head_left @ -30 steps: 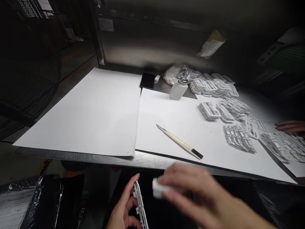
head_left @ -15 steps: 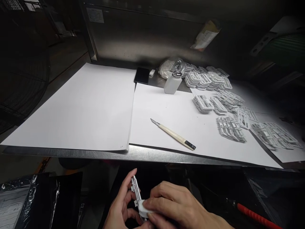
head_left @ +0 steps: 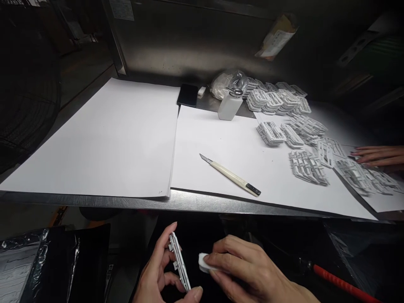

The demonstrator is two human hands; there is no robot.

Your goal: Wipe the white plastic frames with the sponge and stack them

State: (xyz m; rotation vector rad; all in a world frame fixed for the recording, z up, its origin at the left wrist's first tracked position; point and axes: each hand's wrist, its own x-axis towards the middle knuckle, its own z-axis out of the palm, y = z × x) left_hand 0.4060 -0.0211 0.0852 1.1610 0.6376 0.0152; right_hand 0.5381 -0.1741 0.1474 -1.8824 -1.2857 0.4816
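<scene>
My left hand is closed round a white plastic frame part, gripping it by its two ends between fingertips and thumb, tilted with its slotted edge facing up. Just to the right, my right hand pinches a small white pad, perhaps folded cloth or cotton. A narrow gap parts the pad from the frame part. Both hands are below the table's front edge. On the white paper above them lies a craft knife with a cream handle, blade pointing up and left.
A white pump bottle stands behind the knife, beside a clear plastic bag and a black phone. Stacks of white frame parts fill the right side. Another person's hand reaches in there. A red-handled tool lies lower right.
My right hand has moved right, taking the pad off the frame part it was touching. Another person's hand has come into view at the right edge.
</scene>
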